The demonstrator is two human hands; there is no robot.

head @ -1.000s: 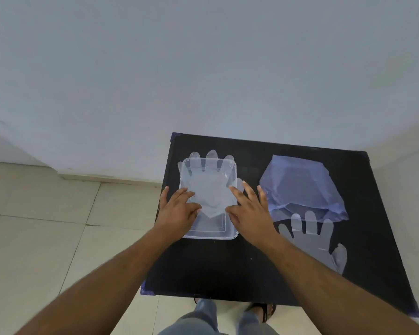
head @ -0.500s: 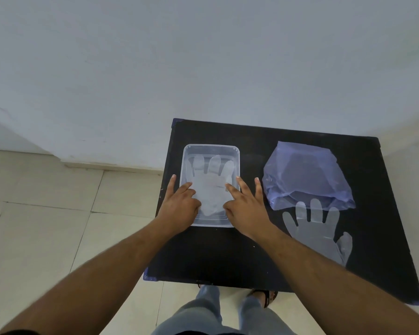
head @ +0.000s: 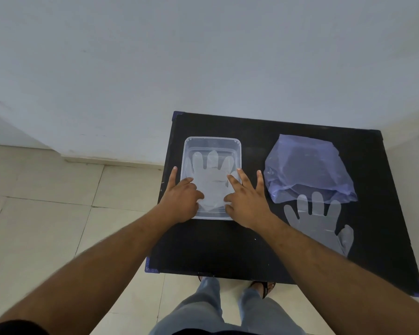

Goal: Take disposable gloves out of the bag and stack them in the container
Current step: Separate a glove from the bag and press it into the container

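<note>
A clear plastic container (head: 212,141) stands on the left half of a black table (head: 228,245). A translucent glove (head: 212,176) lies flat inside it, fingers pointing away from me. My left hand (head: 183,198) rests on the container's near left corner, fingers spread, its tips pressing the glove's cuff. My right hand (head: 246,198) presses the glove from the near right side, fingers spread. A crumpled purple plastic bag (head: 305,165) lies to the right. A second translucent glove (head: 321,220) lies flat on the table just in front of the bag.
A white wall runs behind the table. Pale floor tiles (head: 41,213) lie to the left. My legs and sandalled feet (head: 264,287) show below the table's near edge.
The glove, which hung over the container's far rim a second ago, now lies flat inside it. Both hands have stayed at the near end, pressing it down.
</note>
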